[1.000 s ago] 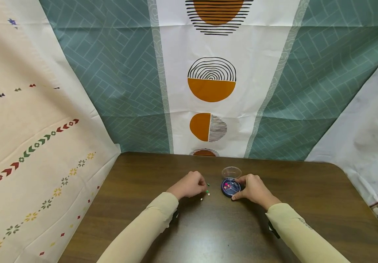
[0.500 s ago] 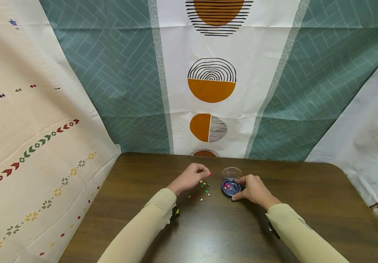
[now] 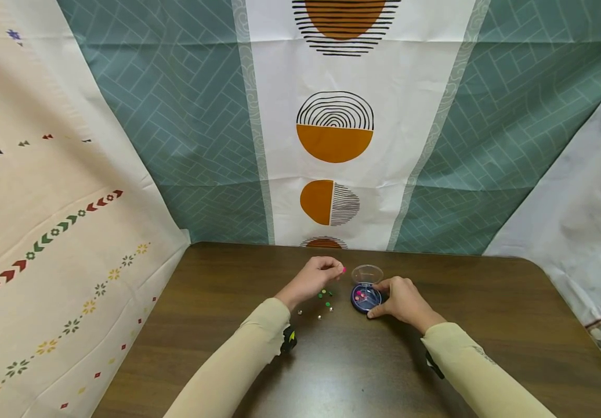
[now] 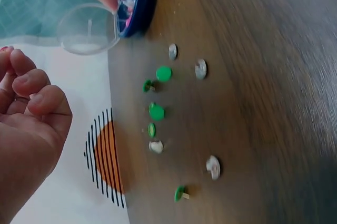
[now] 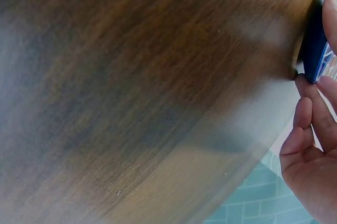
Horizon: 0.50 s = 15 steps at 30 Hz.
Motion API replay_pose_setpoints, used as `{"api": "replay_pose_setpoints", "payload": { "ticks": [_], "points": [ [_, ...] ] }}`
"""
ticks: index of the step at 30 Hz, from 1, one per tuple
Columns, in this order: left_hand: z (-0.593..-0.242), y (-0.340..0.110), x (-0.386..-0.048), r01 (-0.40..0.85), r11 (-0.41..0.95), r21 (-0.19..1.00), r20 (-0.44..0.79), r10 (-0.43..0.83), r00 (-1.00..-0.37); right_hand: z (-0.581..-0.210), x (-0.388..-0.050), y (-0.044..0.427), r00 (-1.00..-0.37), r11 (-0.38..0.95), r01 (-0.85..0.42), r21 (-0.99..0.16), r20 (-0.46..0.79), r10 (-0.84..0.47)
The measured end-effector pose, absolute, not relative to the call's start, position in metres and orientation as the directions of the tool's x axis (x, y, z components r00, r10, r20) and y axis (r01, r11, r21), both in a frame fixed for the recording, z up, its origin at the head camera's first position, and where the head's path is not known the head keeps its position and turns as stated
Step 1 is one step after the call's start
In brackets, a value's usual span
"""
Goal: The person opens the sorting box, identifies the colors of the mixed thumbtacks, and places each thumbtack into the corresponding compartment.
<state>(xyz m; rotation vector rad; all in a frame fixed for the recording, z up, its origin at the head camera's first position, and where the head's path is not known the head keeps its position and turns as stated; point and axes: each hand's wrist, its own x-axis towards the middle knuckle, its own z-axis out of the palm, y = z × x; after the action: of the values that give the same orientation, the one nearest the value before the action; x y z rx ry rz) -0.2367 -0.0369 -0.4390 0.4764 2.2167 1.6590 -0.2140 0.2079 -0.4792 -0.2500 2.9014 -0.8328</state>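
My left hand (image 3: 312, 278) is raised above the table and pinches a pink thumbtack (image 3: 344, 270) between its fingertips, just left of the case. A round blue case (image 3: 355, 306) lies on the table, its clear hinged lid (image 3: 367, 273) standing up at the back. Dividers split the inside, and a few pink and orange-pink tacks sit in the left part. My right hand (image 3: 404, 302) grips the case's right side with thumb and fingers. Below the left hand, several green thumbtacks (image 4: 156, 112) and several silver thumbtacks (image 4: 212, 167) lie scattered.
The brown wooden table (image 3: 436, 278) reaches back to a hanging green and white patterned cloth (image 3: 326, 200). A cream embroidered cloth (image 3: 71, 261) hangs at the left, a pale marbled one (image 3: 582, 220) at the right.
My left hand was low among the loose tacks, then rose with the pink thumbtack and has moved right toward the case. The right hand and the case have stayed put.
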Motion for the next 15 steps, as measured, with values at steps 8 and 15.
{"api": "replay_pose_setpoints", "payload": {
  "ticks": [8,15],
  "points": [
    [-0.448,-0.021,-0.241,0.119,0.342,0.932,-0.064,0.478,-0.876,-0.48,-0.215,0.208,-0.978,0.832,-0.109,-0.544,-0.091,-0.187],
    [-0.458,-0.012,-0.245,0.154,0.451,0.879,-0.075,0.45,-0.89,-0.479,-0.215,0.208,-0.978,0.834,-0.106,-0.541,-0.094,-0.186]
  ]
}}
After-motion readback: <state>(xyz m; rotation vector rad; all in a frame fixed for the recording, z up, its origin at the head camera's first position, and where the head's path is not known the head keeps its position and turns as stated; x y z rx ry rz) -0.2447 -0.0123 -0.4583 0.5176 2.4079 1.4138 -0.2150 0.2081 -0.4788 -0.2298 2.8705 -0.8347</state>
